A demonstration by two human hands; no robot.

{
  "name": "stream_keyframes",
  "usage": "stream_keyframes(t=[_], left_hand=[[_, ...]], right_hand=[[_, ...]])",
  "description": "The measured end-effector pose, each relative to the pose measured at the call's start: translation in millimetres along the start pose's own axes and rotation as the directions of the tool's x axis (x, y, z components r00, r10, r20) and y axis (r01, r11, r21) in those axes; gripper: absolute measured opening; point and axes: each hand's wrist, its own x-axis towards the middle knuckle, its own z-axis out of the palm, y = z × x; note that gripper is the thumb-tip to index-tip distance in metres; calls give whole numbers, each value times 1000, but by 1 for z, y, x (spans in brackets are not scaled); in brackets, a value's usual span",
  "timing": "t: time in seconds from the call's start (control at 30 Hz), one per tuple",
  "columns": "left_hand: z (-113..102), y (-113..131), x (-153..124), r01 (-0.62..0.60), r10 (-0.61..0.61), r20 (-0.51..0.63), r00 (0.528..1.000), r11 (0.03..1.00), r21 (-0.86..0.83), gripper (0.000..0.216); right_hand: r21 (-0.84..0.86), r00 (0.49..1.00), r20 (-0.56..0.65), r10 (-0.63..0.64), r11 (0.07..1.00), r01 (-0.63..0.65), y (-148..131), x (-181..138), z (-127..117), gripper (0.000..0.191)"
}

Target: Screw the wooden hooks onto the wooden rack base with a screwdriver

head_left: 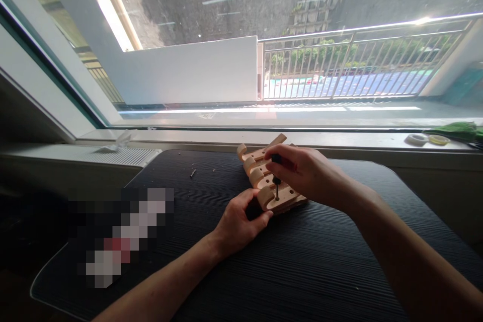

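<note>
A light wooden piece with several curled hooks and drilled holes (pixel 284 200) lies on the dark table, partly covered by my hands. My left hand (pixel 241 216) grips its near left corner, thumb in front and fingers behind the nearest hook. Above it, my right hand (pixel 292 166) is closed around the dark handle of a screwdriver (pixel 276 179). The screwdriver stands nearly upright, its tip at a hole in the nearest wooden section. Whether a screw sits in that hole is too small to tell. A small dark screw or bit (pixel 193 173) lies left of the wooden piece.
The black wood-grain table (pixel 332 271) has a blurred-out long object (pixel 130 236) on its left side. Behind it runs a window sill (pixel 211 139) with two tape rolls (pixel 417 139) and something green (pixel 455 130) at right. Crumpled clear plastic (pixel 123 141) rests on the radiator cover at left.
</note>
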Motion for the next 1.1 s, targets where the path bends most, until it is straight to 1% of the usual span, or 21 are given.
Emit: stream_keyframes(t=[0.17, 0.33, 0.47, 0.6, 0.77, 0.9, 1.1], left_hand=[[-1, -3, 1, -51, 51, -4, 999, 999, 16, 25], [-2, -3, 1, -47, 47, 2, 999, 999, 9, 30], [-1, -3, 1, -68, 68, -4, 998, 998, -1, 30], [-1, -4, 1, -79, 79, -6, 997, 997, -5, 31], [0, -5, 0, -66, 66, -20, 998, 998, 1, 30], [0, -6, 1, -66, 66, -25, 997, 998, 12, 30], [-1, -5, 1, -63, 64, -7, 998, 998, 7, 29]], right_hand=[[-9, 1000, 11, 3, 1000, -2, 1, 0, -1, 21], [-16, 999, 43, -2, 1000, 2, -2, -1, -5, 22], [-30, 998, 56, -1, 1000, 3, -4, -1, -8, 18], [-99, 999, 43, 12, 995, -8, -2, 0, -8, 18], [-180, 999, 5, 49, 983, -48, 2, 0, -4, 25], [-201, 998, -34, 53, 978, -59, 1, -1, -2, 24], [-144, 998, 53, 18, 990, -10, -7, -2, -7, 20]])
